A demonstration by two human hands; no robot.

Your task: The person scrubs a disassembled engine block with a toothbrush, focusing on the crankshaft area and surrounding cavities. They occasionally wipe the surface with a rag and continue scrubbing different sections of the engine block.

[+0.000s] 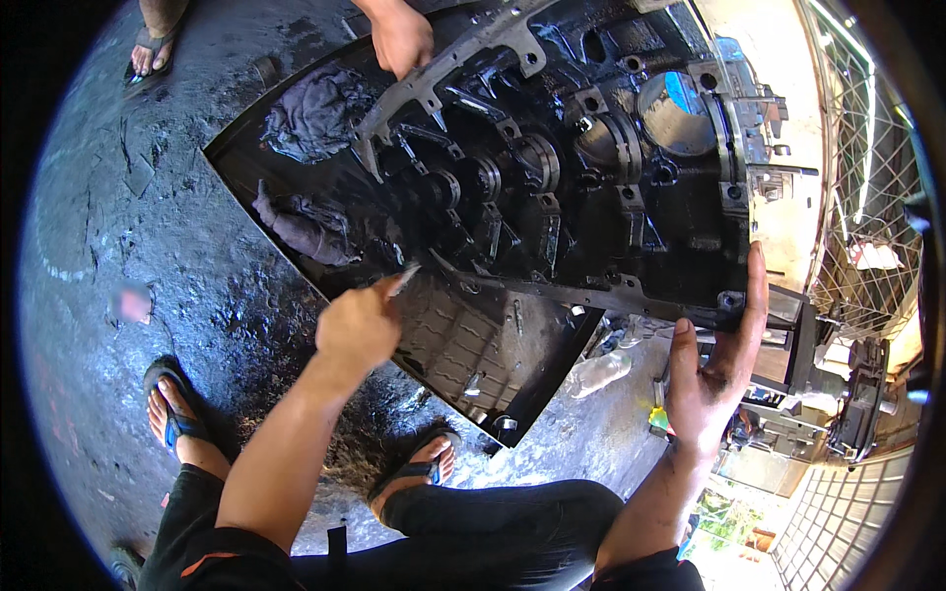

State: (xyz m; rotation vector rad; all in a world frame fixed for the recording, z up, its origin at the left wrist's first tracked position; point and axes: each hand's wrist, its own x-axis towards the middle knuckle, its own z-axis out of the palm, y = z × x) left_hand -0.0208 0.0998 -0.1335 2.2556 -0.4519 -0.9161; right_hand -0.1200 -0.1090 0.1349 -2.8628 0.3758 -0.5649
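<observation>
A large black engine block [690,231] stands tilted above a wide oily metal tray, its bearing saddles and cylinder bores facing me. My left hand [357,330] is closed around a small flat metal blade [404,280], whose tip points at the block's lower flange. Whether the tip touches the flange I cannot tell. At the block's near right corner, my right hand [711,379] lies against the edge with thumb and forefinger stretched out; its other fingers are partly hidden. Another person's hand [402,41] rests on the block's far left flange.
The tray [542,399] holds dark liquid and two crumpled rags, one grey [315,113] and one brownish [310,229]. A clear plastic bottle [597,374] lies beside the tray. The floor is oily and wet. Another person's sandalled foot [151,51] stands at the far left.
</observation>
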